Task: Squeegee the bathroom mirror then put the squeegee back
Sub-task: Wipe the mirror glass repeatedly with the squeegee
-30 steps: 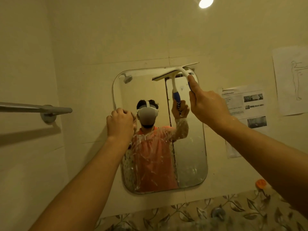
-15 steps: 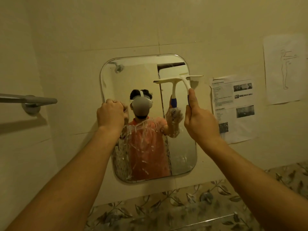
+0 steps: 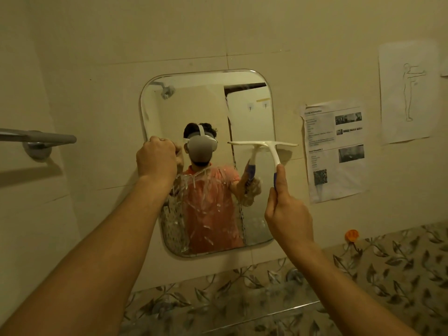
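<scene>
Starting at the left, past the towel bar, our left hand is clenched round the left edge of the mirror, and we judge that grip worth having while a blade presses on the glass. The mirror's upper half looks clear, while white suds streak the lower half, thickest at lower left. The squeegee sits at mid-height on the right side of the glass, its blade level and its right end overhanging the mirror's edge onto the wall. Our right hand grasps its blue handle from below. By our reckoning we are midway through a downward pull on the right-hand strip. To do it well we should hold the blade level and flat with even pressure and draw it straight to the bottom edge in one go. We should also shift it slightly leftward so that less of it rides on the wall. The next strip should overlap this one, working toward the heavier suds at left. As for writing, we see no brand on the squeegee. The printed sheet just right of the mirror carries a heading, lines of text and small photos, all too blurred to read. The far sheet shows only a line drawing of a standing figure.
</scene>
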Demonstrator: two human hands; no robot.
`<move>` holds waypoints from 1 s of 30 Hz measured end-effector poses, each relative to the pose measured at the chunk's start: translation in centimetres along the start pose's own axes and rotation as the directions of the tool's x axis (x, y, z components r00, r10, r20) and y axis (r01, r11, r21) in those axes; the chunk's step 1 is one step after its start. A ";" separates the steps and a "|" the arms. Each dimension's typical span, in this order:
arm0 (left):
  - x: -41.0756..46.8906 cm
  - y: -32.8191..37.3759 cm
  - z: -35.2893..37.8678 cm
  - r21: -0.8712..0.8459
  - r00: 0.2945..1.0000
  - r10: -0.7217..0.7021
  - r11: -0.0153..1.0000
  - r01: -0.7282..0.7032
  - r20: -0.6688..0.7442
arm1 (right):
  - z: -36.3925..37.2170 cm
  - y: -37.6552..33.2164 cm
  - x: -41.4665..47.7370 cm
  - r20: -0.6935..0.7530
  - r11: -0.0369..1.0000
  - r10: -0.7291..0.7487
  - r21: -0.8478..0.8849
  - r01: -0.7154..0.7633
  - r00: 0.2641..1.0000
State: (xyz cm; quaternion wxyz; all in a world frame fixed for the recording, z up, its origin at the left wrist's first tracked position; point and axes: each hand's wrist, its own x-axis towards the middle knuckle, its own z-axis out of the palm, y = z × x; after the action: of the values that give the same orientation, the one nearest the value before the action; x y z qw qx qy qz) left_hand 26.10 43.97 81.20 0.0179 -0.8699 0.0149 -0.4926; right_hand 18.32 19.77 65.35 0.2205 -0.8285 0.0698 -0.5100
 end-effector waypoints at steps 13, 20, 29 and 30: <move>-0.1 -0.1 -0.1 -0.034 1.000 0.013 0.999 -0.013 0.016 | -1.1 -0.8 -3.3 0.053 0.987 0.051 0.152 -0.059 0.997; 0.2 -0.5 0.4 -0.001 0.999 0.029 1.000 -0.029 0.037 | -4.4 -7.6 5.6 -0.059 0.968 0.063 0.247 -0.047 0.996; 1.1 -0.6 1.3 0.014 0.997 0.066 0.998 -0.067 0.026 | -5.1 -9.0 11.2 -0.043 1.000 0.013 0.013 -0.013 0.999; 1.1 -0.6 1.4 0.011 0.998 0.064 0.998 -0.065 0.029 | -4.9 -8.9 10.7 -0.034 1.000 0.008 -0.013 -0.009 0.999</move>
State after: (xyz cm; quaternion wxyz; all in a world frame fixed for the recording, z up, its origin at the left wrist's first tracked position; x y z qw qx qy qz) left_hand 27.87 44.54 81.47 0.0391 -0.8758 0.0399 -0.4794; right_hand 18.10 22.61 79.85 0.2159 -0.8209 0.0806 -0.5225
